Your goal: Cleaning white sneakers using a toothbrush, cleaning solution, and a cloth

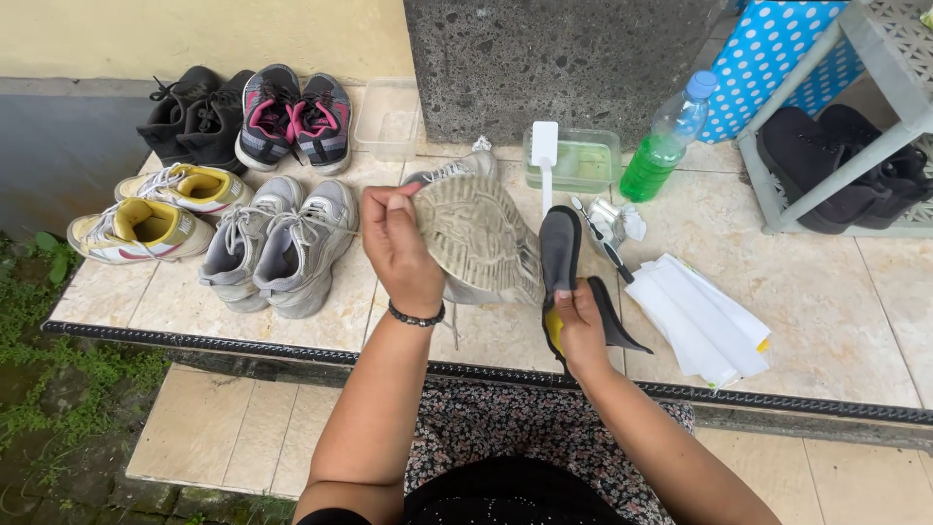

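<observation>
Holding a worn grey sneaker (481,238) sole-up, the left hand (400,248) grips its heel end, fingers curled round the edge; the shoe's upper is mostly hidden behind the dirty tread. Right hand (580,326) is closed around a black and yellow scrubbing tool (564,267), whose dark pad stands just beside the sole; contact cannot be confirmed. The tool's lower part is covered by the fingers. Both sit above the beige tiled ledge (836,321). Behind: clear rectangular tub of greenish water (583,167) with a white brush (544,146) leaning in it, clear plastic bottle of green liquid (666,141), folded white cloth (705,326). Left: pair of grey lace-up sneakers (282,243). Black shoes (836,170) on the grey rack, cut off at frame edge.
</observation>
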